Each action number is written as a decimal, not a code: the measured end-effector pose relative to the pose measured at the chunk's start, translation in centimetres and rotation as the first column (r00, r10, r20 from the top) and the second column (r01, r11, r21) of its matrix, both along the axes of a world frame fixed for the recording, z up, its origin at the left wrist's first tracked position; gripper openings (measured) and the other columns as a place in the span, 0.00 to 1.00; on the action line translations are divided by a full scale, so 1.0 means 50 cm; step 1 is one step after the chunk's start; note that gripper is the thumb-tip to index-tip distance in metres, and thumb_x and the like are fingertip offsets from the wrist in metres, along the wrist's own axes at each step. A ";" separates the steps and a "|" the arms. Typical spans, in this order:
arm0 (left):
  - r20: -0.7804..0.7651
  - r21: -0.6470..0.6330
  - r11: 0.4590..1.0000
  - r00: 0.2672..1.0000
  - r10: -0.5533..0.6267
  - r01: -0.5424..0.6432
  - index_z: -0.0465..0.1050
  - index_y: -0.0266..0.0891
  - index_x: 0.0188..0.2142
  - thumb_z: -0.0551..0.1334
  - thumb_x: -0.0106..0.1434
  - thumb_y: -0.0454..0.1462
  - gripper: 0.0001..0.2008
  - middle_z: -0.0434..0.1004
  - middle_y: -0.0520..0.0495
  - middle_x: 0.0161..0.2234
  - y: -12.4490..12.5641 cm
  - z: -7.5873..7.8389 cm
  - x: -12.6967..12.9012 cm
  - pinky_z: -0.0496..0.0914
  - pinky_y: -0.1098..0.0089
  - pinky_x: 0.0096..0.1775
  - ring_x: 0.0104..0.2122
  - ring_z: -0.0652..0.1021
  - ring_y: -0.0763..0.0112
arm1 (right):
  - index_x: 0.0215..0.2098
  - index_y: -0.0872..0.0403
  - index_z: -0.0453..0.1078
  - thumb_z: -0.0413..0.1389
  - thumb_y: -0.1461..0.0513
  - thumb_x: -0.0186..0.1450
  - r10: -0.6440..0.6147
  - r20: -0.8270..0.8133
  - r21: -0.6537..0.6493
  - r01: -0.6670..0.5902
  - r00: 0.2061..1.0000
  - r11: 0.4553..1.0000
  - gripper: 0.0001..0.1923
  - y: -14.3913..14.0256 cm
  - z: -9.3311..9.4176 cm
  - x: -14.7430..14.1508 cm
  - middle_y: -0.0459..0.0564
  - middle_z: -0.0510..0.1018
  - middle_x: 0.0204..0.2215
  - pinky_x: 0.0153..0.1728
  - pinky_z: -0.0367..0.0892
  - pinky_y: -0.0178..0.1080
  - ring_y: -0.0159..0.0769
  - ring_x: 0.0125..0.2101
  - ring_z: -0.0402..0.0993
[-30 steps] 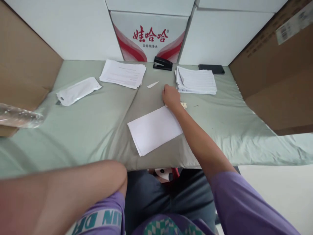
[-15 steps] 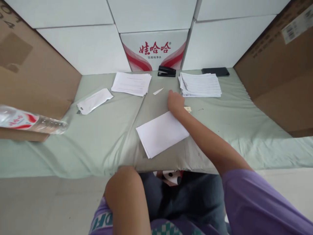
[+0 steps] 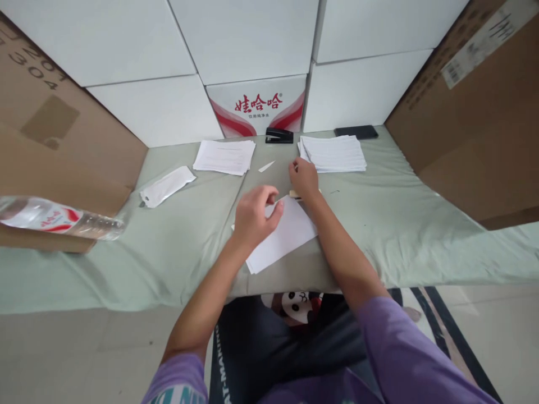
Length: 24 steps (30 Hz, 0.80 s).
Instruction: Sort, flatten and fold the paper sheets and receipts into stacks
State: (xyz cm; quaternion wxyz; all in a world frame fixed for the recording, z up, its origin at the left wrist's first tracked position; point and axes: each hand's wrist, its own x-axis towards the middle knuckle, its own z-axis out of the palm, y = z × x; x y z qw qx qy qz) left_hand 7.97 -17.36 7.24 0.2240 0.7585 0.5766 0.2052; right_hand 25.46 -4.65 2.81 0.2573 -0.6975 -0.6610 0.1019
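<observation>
A small stack of white paper sheets (image 3: 290, 233) lies near the front edge of a table covered in pale green cloth (image 3: 391, 213). My left hand (image 3: 255, 216) hovers over the near-left part of the sheets with its fingers loosely curled and nothing in them. My right hand (image 3: 304, 178) rests knuckles-up at the sheets' far corner, fingers bent down onto the cloth. A small beige object (image 3: 295, 194) peeks out beside that hand. What lies under the right palm is hidden.
Two printed paper stacks (image 3: 224, 156) (image 3: 332, 153) lie at the back, with a black stapler (image 3: 279, 135), a dark phone (image 3: 356, 132) and a paper sliver (image 3: 266, 166). A white plastic pouch (image 3: 167, 185) and a water bottle (image 3: 59, 217) lie left. Cardboard boxes (image 3: 475, 123) flank both sides.
My left arm came up from my lap and its hand reached over the white sheets. My right hand stayed at the sheets' far corner. The view tilted down.
</observation>
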 end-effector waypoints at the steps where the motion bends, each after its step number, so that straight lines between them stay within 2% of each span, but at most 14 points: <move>1: -0.065 0.000 1.000 0.998 -0.013 0.013 0.68 0.38 0.61 0.58 0.70 0.48 0.25 0.72 0.35 0.59 0.019 -0.012 0.010 0.60 0.52 0.62 0.60 0.70 0.51 | 0.44 0.53 0.73 0.41 0.57 0.74 -0.016 -0.018 0.004 0.016 1.000 1.000 0.19 -0.001 0.001 0.005 0.55 0.80 0.37 0.43 0.63 0.39 0.42 0.40 0.73; 4: -0.261 -0.064 0.994 0.960 -0.102 0.088 0.60 0.36 0.67 0.64 0.64 0.51 0.38 0.67 0.31 0.64 0.075 -0.054 0.035 0.57 0.50 0.62 0.65 0.64 0.43 | 0.42 0.53 0.74 0.43 0.57 0.74 -0.039 -0.044 -0.015 0.038 0.998 0.999 0.18 0.002 -0.002 0.014 0.55 0.81 0.36 0.43 0.63 0.39 0.42 0.39 0.73; 8: -0.285 -0.047 0.992 0.950 -0.125 0.116 0.57 0.41 0.69 0.67 0.60 0.49 0.41 0.70 0.37 0.62 0.105 -0.096 0.046 0.58 0.53 0.60 0.63 0.66 0.47 | 0.41 0.54 0.75 0.46 0.58 0.72 -0.046 -0.025 -0.039 0.045 0.999 0.998 0.17 0.019 -0.012 0.017 0.58 0.81 0.39 0.43 0.64 0.42 0.45 0.41 0.74; 12: -0.213 -0.069 0.995 0.973 -0.083 0.070 0.58 0.42 0.69 0.69 0.59 0.48 0.42 0.75 0.39 0.55 0.105 -0.110 0.042 0.61 0.54 0.58 0.58 0.71 0.49 | 0.42 0.55 0.76 0.47 0.58 0.72 -0.055 -0.027 -0.028 0.054 0.998 0.998 0.16 0.033 -0.017 0.022 0.59 0.80 0.39 0.44 0.64 0.43 0.47 0.42 0.73; 15: -0.196 -0.105 0.994 0.979 -0.055 0.035 0.64 0.39 0.65 0.70 0.58 0.47 0.38 0.75 0.37 0.53 0.104 -0.116 0.039 0.60 0.53 0.59 0.57 0.71 0.49 | 0.41 0.55 0.75 0.47 0.58 0.72 -0.055 -0.042 -0.026 0.054 0.998 0.998 0.15 0.037 -0.016 0.027 0.59 0.80 0.37 0.44 0.64 0.44 0.47 0.41 0.73; 18: -0.230 -0.094 0.996 0.973 -0.028 0.007 0.71 0.40 0.58 0.70 0.57 0.48 0.32 0.70 0.35 0.57 0.100 -0.121 0.043 0.59 0.52 0.59 0.59 0.68 0.46 | 0.39 0.55 0.75 0.48 0.59 0.72 -0.050 -0.064 -0.021 0.049 0.997 0.999 0.15 0.036 -0.014 0.030 0.58 0.79 0.35 0.44 0.64 0.44 0.46 0.40 0.72; 21: -0.230 -0.031 0.999 0.973 0.028 -0.036 0.70 0.41 0.60 0.70 0.56 0.54 0.36 0.63 0.33 0.63 0.095 -0.126 0.058 0.57 0.49 0.60 0.63 0.63 0.42 | 0.38 0.54 0.75 0.49 0.58 0.71 -0.053 -0.091 -0.012 0.052 0.994 0.999 0.14 0.037 -0.015 0.029 0.57 0.79 0.33 0.44 0.65 0.44 0.45 0.39 0.72; 24: -0.219 0.000 0.999 0.975 0.034 -0.034 0.68 0.43 0.61 0.70 0.54 0.57 0.39 0.56 0.34 0.68 0.095 -0.134 0.081 0.52 0.46 0.62 0.67 0.57 0.40 | 0.38 0.54 0.75 0.49 0.58 0.71 -0.052 -0.113 0.003 0.053 0.992 0.999 0.13 0.038 -0.018 0.027 0.56 0.79 0.33 0.44 0.65 0.44 0.45 0.38 0.72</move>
